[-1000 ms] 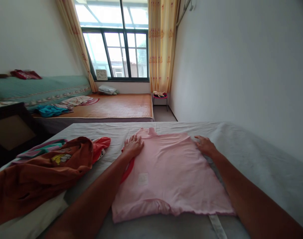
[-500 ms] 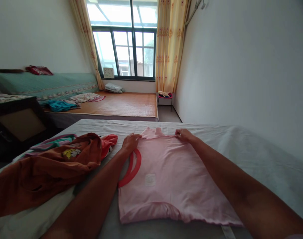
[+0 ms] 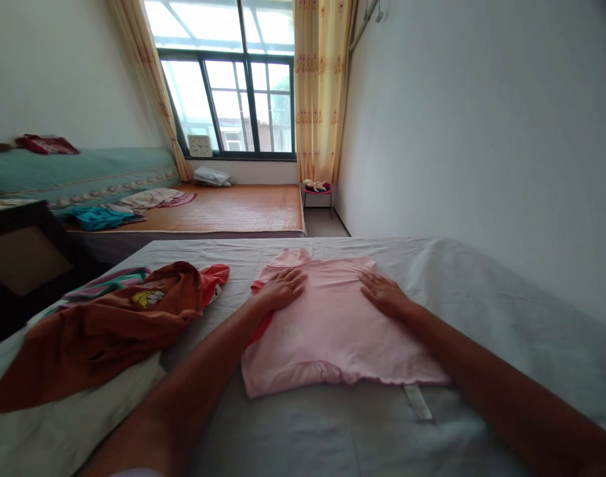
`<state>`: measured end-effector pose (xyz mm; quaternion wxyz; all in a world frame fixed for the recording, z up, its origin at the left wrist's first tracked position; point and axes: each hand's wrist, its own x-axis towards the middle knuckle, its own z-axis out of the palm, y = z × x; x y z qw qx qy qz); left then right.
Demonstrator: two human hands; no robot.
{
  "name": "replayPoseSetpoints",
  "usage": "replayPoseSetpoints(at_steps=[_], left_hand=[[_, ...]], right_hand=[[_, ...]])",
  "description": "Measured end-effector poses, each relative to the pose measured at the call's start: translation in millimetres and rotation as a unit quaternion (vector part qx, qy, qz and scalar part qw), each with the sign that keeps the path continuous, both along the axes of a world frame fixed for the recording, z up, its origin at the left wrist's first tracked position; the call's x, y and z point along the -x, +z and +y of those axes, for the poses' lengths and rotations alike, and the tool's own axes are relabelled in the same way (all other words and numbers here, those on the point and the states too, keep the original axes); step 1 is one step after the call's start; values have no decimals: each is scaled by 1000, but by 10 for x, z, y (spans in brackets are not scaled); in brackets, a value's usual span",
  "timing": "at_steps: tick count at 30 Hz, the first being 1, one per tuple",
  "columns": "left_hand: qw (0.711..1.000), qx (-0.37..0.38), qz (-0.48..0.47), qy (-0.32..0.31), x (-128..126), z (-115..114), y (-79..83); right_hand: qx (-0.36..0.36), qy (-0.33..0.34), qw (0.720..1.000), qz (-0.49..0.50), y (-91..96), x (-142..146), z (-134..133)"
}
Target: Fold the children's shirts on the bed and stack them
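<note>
While left hand (image 3: 284,289) and right hand (image 3: 384,293) lie unclenched | shirt (image 3: 333,331) crosswise | red trim (image 3: 261,329) leftward

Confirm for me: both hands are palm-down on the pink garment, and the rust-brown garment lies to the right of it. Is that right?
Not quite: the head view shows the rust-brown garment to the left of the pink garment, not the right. The left hand and right hand are indeed palm-down on the pink garment.
</note>
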<state>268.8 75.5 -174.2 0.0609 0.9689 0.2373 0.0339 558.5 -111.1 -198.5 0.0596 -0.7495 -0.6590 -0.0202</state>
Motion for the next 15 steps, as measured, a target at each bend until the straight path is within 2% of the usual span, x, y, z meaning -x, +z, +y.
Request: replayPoseSetpoints(at_steps=[4,6,7,9,11,13,15], left_hand=[[997,4,72,10,224,-197,149],[996,14,90,-19,440,-349,265],[995,28,92,-39,562,-441,329],[989,77,84,-92,810,-644,462],[971,150,82,-165,1025,-844,588],[946,213,91,-228,1180,-1006,683],[933,236,95,-253,1271,-1116,732]], right_hand=[[28,-109,993,-21,67,-269,-479],[27,-136,990,-34,162,-210,-669],[14,-128,991,-38,224,-123,-756],[-23,-44,999,-20,365,145,-920],[-27,111,992,50,503,485,-1064],[22,249,959,130,596,812,-1172],[48,311,936,157,628,1055,-1224]])
